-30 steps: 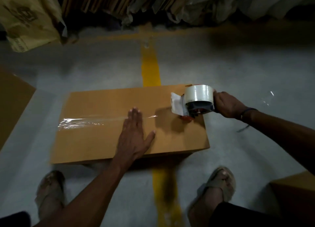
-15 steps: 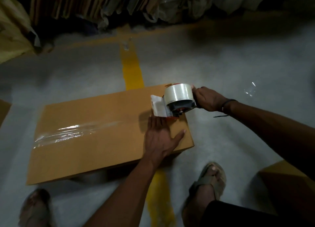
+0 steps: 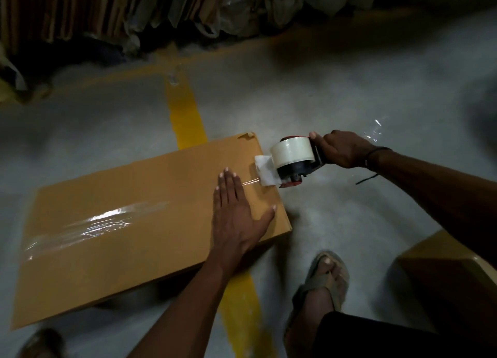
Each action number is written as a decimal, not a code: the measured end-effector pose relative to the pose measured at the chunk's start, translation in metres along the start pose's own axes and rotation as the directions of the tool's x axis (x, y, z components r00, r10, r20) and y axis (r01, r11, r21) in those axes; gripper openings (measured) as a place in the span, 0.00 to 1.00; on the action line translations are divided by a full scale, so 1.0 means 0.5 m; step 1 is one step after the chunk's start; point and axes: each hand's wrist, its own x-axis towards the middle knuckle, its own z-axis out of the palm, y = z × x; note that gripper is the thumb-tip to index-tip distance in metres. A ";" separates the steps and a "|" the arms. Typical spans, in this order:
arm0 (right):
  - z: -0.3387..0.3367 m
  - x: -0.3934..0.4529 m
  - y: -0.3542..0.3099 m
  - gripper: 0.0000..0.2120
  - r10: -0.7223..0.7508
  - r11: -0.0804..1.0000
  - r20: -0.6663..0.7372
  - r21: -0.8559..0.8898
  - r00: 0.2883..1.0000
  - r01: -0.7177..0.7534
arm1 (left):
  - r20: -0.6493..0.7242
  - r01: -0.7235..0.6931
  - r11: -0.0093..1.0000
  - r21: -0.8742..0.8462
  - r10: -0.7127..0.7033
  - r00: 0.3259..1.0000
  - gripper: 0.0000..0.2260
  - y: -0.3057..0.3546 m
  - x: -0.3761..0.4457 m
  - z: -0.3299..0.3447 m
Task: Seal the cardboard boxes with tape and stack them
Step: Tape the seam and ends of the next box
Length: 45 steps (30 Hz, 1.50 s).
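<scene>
Tape dispenser (image 3: 291,159) now past box (image 3: 121,223) edge; left hand (image 3: 236,212) flat.

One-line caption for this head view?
Left hand presses flat on cardboard box while right hand draws tape dispenser past its edge.

bare forearms, black cord wristband (image 3: 376,153), tan sandals (image 3: 326,279), dark shorts (image 3: 376,339)

Premises: warehouse or packing store. Evidence: bare grey concrete floor (image 3: 336,94) marked with a painted yellow line (image 3: 185,115) running 12 to 6 o'clock; flattened cardboard sheets (image 3: 67,7) and plastic-wrapped bundles (image 3: 269,5) stacked along 12 o'clock. Lighting dim.
</scene>
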 end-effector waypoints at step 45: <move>0.008 0.037 -0.031 0.37 0.235 0.923 0.317 0.224 0.919 -0.313 | 0.552 0.654 0.383 -0.652 -0.352 0.756 0.57 0.179 0.295 -0.102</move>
